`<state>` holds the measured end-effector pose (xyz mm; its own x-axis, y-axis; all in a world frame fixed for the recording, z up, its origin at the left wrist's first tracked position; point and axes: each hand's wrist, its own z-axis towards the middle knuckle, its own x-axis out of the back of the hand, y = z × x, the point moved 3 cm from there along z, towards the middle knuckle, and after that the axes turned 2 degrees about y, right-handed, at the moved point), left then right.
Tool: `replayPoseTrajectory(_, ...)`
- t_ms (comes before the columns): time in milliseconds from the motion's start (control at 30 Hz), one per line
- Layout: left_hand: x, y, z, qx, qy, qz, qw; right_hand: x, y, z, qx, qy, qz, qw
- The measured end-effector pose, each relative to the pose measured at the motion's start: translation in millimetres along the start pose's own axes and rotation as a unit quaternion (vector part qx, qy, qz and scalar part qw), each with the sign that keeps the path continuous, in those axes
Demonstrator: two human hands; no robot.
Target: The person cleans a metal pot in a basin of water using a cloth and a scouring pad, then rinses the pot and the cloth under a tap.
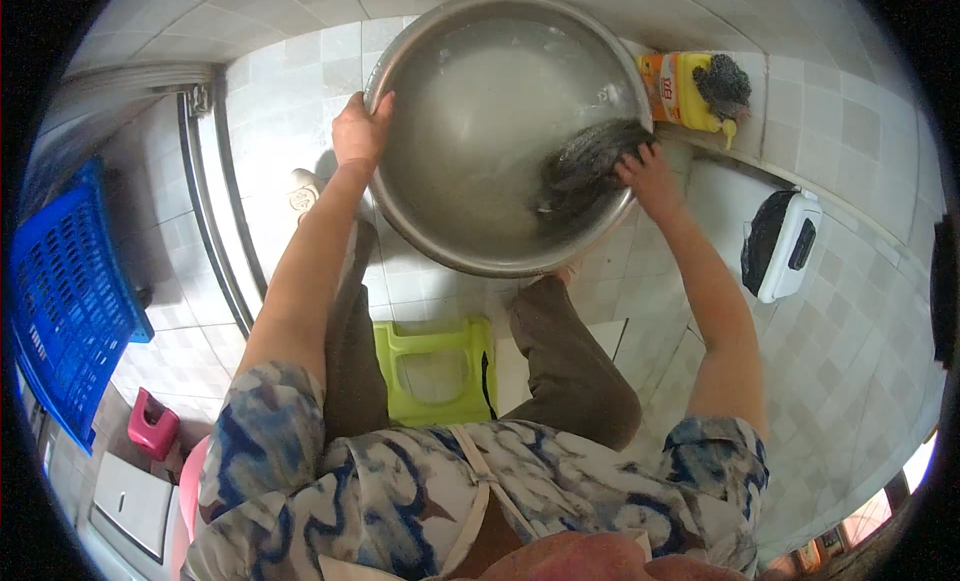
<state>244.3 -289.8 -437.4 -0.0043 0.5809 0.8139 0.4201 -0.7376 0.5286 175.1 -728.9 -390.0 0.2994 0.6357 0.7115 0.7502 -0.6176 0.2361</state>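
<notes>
A large round metal basin (420,216) of cloudy water stands on the tiled floor in front of me, tilted slightly. My left hand (362,133) is closed on its left rim, with the thumb over the edge. At the basin's right side, my right hand (650,181) grips a dark, wet, bunched cloth (592,163). Part of this cloth trails into the water, and its upper end lies against the inner wall near the rim. What the fabric is exactly, I cannot tell.
Right of the basin stands a yellow jug (690,96) with a dark scouring mesh (722,85) on it. A white bin (792,251) with a black bag is farther right. A green plastic stool (435,406) is between my legs; a blue basket (70,291) is at left.
</notes>
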Motion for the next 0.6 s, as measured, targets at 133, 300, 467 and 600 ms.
replayPoseTrajectory(133, 4, -1, -1, 0.004, -0.007, -0.001, 1.0, 25, 31, 53, -0.088, 0.052, -0.084, 0.991)
replayPoseTrajectory(300, -2, -2, 3, -0.013, -0.013, -0.016, 1.0, 64, 53, 113, -0.111, 0.242, -0.041, 0.963)
replayPoseTrajectory(467, 1, 0, 1, -0.019, -0.019, -0.029, 0.999, 116, 19, 166, -0.132, 0.249, -0.036, 0.959)
replayPoseTrajectory(600, 2, -3, 1, -0.019, -0.024, -0.024, 0.999, 156, -14, 202, -0.146, 0.171, 0.047, 0.973)
